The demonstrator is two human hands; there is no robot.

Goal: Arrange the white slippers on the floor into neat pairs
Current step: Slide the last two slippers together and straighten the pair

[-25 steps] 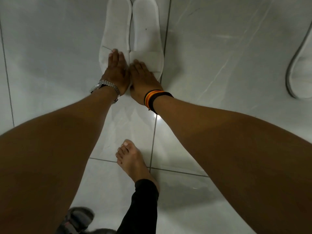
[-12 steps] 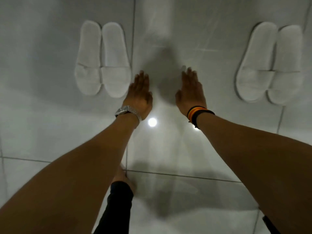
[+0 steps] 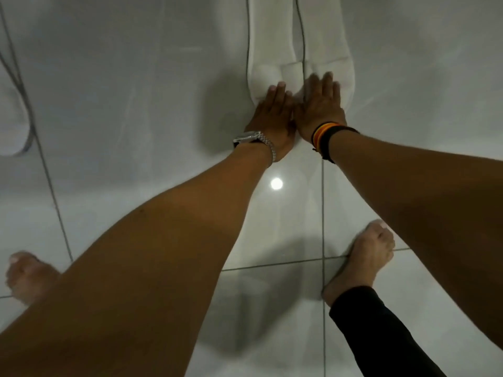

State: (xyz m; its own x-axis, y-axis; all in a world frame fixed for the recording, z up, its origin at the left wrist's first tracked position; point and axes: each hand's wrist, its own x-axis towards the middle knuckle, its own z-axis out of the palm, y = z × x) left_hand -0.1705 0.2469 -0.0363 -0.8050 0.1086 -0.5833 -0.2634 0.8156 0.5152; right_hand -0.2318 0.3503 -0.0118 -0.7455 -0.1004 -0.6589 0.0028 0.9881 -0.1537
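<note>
Two white slippers lie side by side on the pale tiled floor (image 3: 136, 91) at the top middle of the view, their long sides touching and their toe ends pointing toward the person. The left slipper (image 3: 268, 50) and the right slipper (image 3: 324, 42) run off the top edge, so their heels are out of sight. The left hand (image 3: 272, 115) rests flat on the toe of the left slipper, fingers stretched out and together, gripping nothing. The right hand (image 3: 321, 104) lies the same way on the toe of the right slipper, open and pressed down rather than closed round it (the two hands touch each other along their inner edges). A metal watch (image 3: 255, 142) sits on the left wrist and striped bands (image 3: 324, 137) on the right wrist. Another white slipper (image 3: 13, 126) shows partly at the left edge, well apart from the pair. Two bare feet stand on the tiles lower down: one at the left edge (image 3: 27, 278), one at the right (image 3: 362, 259) below a black trouser leg (image 3: 381, 330)
</note>
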